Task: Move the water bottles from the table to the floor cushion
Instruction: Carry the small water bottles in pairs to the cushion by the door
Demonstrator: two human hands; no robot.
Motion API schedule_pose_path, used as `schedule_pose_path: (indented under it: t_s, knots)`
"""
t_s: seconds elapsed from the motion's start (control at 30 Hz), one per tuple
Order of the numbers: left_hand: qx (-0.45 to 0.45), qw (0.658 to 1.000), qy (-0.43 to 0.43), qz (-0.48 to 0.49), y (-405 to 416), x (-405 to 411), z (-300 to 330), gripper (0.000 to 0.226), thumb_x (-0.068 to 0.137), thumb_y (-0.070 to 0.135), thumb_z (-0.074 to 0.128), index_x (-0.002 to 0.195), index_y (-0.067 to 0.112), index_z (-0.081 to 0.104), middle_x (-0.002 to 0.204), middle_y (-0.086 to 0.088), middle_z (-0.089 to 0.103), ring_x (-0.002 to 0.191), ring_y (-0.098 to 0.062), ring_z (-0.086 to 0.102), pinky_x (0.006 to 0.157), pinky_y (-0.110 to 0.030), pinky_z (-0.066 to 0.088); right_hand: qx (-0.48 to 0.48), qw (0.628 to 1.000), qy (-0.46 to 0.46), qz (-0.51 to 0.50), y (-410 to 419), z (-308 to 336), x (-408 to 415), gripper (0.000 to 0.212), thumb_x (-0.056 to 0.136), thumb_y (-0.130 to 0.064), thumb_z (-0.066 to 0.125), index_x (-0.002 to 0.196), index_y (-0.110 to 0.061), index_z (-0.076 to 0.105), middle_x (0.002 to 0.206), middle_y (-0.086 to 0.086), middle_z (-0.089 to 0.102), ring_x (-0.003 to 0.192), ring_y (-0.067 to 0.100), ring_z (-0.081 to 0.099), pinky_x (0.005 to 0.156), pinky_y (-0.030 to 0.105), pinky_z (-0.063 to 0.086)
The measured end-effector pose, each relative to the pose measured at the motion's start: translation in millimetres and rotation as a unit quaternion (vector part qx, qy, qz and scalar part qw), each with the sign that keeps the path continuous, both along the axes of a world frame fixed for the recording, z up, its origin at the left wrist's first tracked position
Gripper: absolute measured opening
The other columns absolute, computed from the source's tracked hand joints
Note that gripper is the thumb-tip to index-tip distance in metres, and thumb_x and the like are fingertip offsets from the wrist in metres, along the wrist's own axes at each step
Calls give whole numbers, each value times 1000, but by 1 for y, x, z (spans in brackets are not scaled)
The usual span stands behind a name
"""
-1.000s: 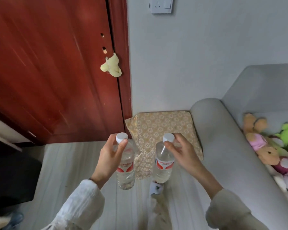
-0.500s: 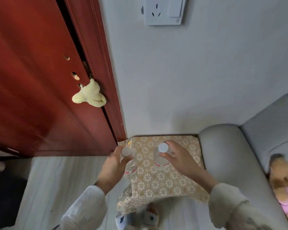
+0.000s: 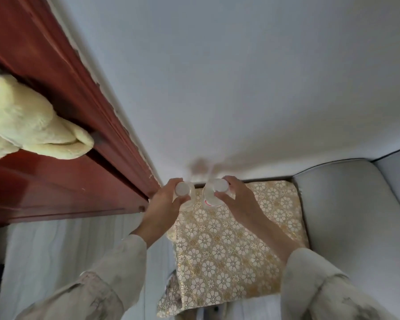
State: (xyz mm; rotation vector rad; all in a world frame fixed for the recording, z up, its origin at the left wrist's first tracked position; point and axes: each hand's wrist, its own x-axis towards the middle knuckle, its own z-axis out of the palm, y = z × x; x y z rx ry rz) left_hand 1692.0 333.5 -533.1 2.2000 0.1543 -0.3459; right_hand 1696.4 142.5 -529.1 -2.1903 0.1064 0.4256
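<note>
Far left: a pale plush toy (image 3: 30,125) hanging on the red door (image 3: 56,181), clear of the work. Left hand (image 3: 165,204) pinching the left water bottle (image 3: 183,192) just under its cap, at the floor cushion's (image 3: 229,245) far left corner. Likely not seated yet; best lowered straight down, base flat, released only once steady. Better shifted inward, since that corner sits right by the door frame and the drop to the floor. Right hand (image 3: 238,204) gripping the right water bottle (image 3: 214,192) likewise, over the cushion's back edge, close to the wall. Sofa arm (image 3: 346,215) hemming the right; open patterned room lying nearer.
</note>
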Motion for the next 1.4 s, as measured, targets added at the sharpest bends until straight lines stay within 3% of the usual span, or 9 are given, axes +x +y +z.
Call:
schedule_pose_path:
  t_s: [0.13, 0.5, 0.77, 0.87, 0.97, 1.07, 1.13, 1.27, 1.4]
  knots:
    - [-2, 1000, -17, -6, -4, 21, -16, 33, 85, 18, 60, 116, 14, 51, 98, 3, 52, 81, -11, 48, 65, -15, 35, 1, 1000, 3, -7, 7, -15, 19, 42, 87, -28, 56, 125, -14, 45, 128, 4, 51, 115, 18, 49, 99, 31, 37]
    - [-11, 999, -21, 41, -20, 36, -34, 39, 86, 27, 58, 122, 16, 48, 122, -8, 38, 109, -19, 44, 99, -30, 36, 18, 999, -18, -32, 14, -38, 42, 41, 84, -32, 59, 122, -19, 47, 123, 7, 44, 109, 16, 45, 95, 24, 30]
    - [13, 999, 30, 20, -11, 31, -14, 66, 85, 30, 60, 140, 15, 27, 134, -9, 48, 119, -23, 48, 91, -29, 35, 59, 995, 73, -45, 13, -8, 22, 78, 85, -39, 57, 145, -24, 9, 151, 3, 29, 135, 23, 33, 107, 40, 29]
    - [25, 995, 89, 32, -1, 5, 7, 55, 89, 29, 55, 137, 13, 34, 131, -11, 54, 113, -24, 55, 86, -30, 45, 44, 996, 79, -7, 11, 21, -4, 61, 89, -35, 52, 141, -21, 23, 147, 4, 36, 130, 22, 39, 104, 39, 34]
    - [13, 994, 97, 51, 9, -44, 31, 36, 92, 28, 48, 126, 13, 49, 120, -5, 62, 96, -13, 56, 62, -14, 41, 67, 993, 94, 25, 7, 54, -39, 51, 91, -35, 48, 137, -19, 33, 143, 2, 42, 123, 17, 45, 97, 30, 35]
    - [-22, 990, 88, 111, 15, -109, 58, 28, 93, 22, 47, 118, 11, 55, 109, -5, 65, 85, -9, 57, 66, -14, 41, 70, 990, 98, 74, 5, 84, -75, 46, 91, -39, 47, 132, -20, 40, 132, -3, 50, 102, 3, 48, 79, 14, 37]
    - [-57, 976, 86, 190, 18, -153, 75, 24, 93, 18, 47, 113, 10, 57, 99, -5, 66, 82, -12, 60, 69, -20, 45, 71, 986, 89, 124, 9, 102, -98, 42, 90, -39, 46, 127, -18, 44, 125, -4, 53, 96, 1, 51, 69, 11, 41]
    - [-147, 912, 51, 379, 19, -245, 118, 22, 95, 9, 42, 109, 3, 57, 85, -5, 63, 82, -25, 59, 71, -34, 46, 56, 965, 89, 242, 37, 137, -142, 40, 92, -36, 46, 124, -12, 48, 118, 0, 59, 101, 10, 58, 88, 23, 48]
    - [-163, 844, -20, 510, 21, -336, 160, 23, 95, 17, 41, 111, 8, 55, 92, -9, 65, 84, -24, 62, 81, -40, 50, 41, 924, 77, 372, 87, 166, -196, 37, 92, -35, 46, 122, -14, 50, 112, 1, 62, 99, 10, 58, 75, 11, 43]
